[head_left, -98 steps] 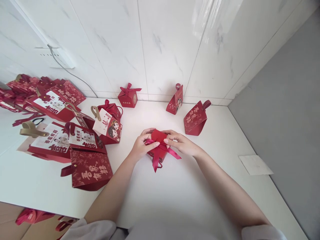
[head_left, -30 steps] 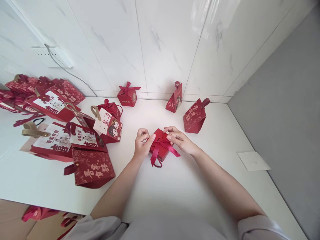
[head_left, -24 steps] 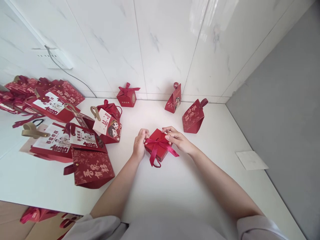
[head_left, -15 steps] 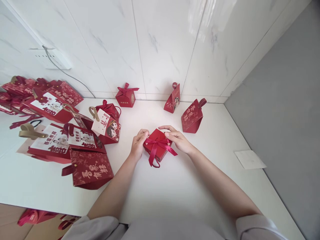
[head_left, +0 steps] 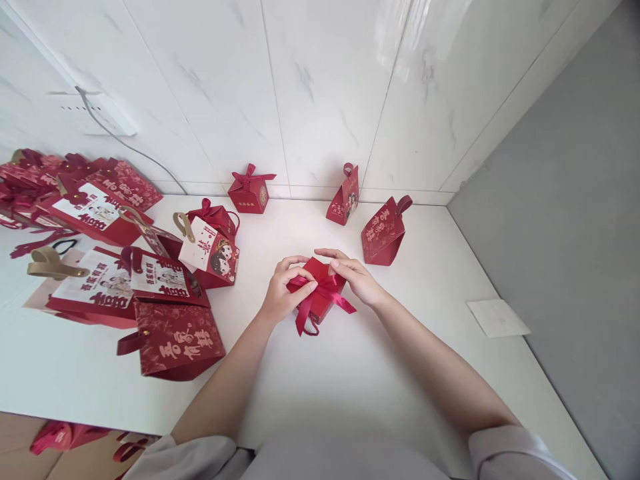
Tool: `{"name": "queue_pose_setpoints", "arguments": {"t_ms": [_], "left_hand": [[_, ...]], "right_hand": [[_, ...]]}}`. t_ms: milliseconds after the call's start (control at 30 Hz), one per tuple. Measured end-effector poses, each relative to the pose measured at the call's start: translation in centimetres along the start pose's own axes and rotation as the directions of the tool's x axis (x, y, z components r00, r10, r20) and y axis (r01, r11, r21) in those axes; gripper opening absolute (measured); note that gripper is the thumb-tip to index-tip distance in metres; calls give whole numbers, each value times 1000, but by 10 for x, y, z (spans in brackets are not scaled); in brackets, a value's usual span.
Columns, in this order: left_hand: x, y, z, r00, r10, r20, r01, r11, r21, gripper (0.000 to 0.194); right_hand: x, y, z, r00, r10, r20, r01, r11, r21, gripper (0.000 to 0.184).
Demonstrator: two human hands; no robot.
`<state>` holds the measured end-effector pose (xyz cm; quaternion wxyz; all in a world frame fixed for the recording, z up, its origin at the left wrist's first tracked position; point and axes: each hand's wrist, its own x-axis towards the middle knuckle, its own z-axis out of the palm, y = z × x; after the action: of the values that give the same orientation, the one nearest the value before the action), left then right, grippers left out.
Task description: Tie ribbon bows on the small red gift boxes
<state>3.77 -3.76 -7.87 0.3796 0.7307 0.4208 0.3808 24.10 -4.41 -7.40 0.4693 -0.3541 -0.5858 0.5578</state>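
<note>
The red box point(head_left: 323, 309) sits on the counter point(head_left: 305, 387) right in front of you, between your hands, and most of the work on it looks done. Its top looks folded shut, and a ribbon bow point(head_left: 328, 293) lies across it, with 1 tail pointing to 7 o'clock and 1 to 4 o'clock. A thin cord point(head_left: 313, 333) loops out at 6 o'clock.

Your left hand point(head_left: 281, 291), at 9 o'clock of the box, looks to be pinching the bow's left loop, thumb near the knot. Your right hand point(head_left: 363, 283), at 2 o'clock, has its fingers bent in a loose curve by the box's top corner. I can't tell if it grips anything.

What is left looks small to me: the loops don't look neat and even yet. Your thumb hides part of the knot, so I can't say if it is tight.

By the wall point(head_left: 330, 113), 3 others look all done: a bow-topped box point(head_left: 249, 199) at 11 o'clock, a pointed box point(head_left: 339, 202) just past 12, and a flowery box point(head_left: 381, 235) at 2 o'clock. Yours isn't back there with them.
</note>
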Motion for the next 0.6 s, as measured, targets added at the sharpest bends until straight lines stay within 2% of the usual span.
{"name": "queue_pose_setpoints", "arguments": {"t_ms": [167, 267, 300, 367, 433, 500, 600], "left_hand": [[0, -1, 0, 999, 2, 37, -4, 998, 55, 11], [0, -4, -4, 997, 8, 71, -4, 998, -57, 15], [-1, -7, -6, 994, 14, 106, 0, 991, -131, 28], [-1, -16, -12, 980, 38, 194, 17, 962, -274, 72], [-1, -27, -18, 962, 65, 264, 31, 938, -344, 111], [-2, -37, -21, 938, 74, 339, 59, 930, -363, 130], [-4, -45, -20, 882, 31, 470, 141, 934, -327, 139]], "right_hand": [[4, 8, 1, 998, 35, -57, -31, 997, 72, 46], [5, 18, 5, 995, 76, -68, -56, 966, 253, 42], [5, 23, 7, 993, 96, -69, -68, 940, 336, 40], [4, 33, 10, 985, 154, -75, -99, 870, 483, 37], [4, 43, 12, 973, 210, -101, -119, 820, 561, 36], [3, 51, 13, 963, 235, -134, -114, 802, 586, 37], [2, 57, 16, 963, 218, -158, -87, 806, 585, 39]]}}
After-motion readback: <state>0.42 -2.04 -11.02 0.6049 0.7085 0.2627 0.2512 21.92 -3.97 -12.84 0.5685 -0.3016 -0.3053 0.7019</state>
